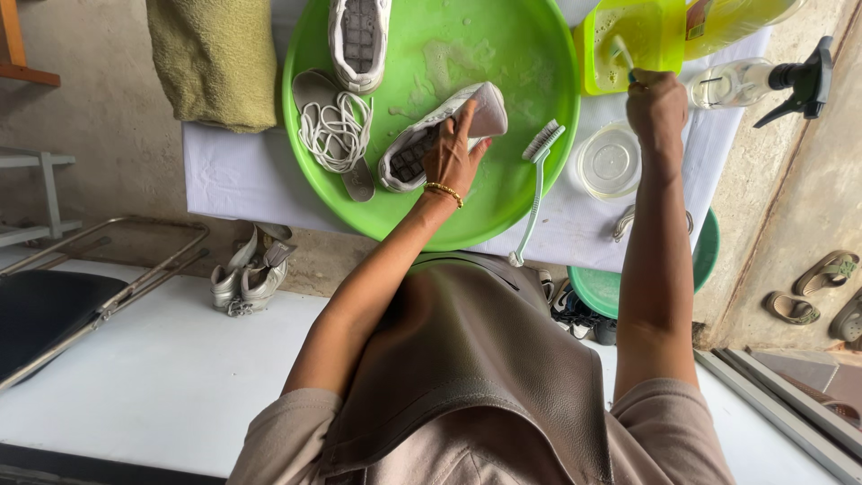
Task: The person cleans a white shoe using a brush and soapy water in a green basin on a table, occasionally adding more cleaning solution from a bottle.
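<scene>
Dipping a brush [621, 52] in the soapy tub [669, 36], right hand [656, 106] closed; left hand [453, 153] open-palmed on sneaker [413, 148].

1. a home's outdoor wash corner, with rough bare concrete walls [108, 108] and floor.
2. a small table under a white cloth [242, 175] carries a round green plastic basin [530, 54] reaching over its near edge.
3. worn sandals [822, 287] lie on the concrete right of the table; grey shoes [247, 274] sit below its left corner.
4. a folding metal chair [81, 287] stands at the left.
</scene>
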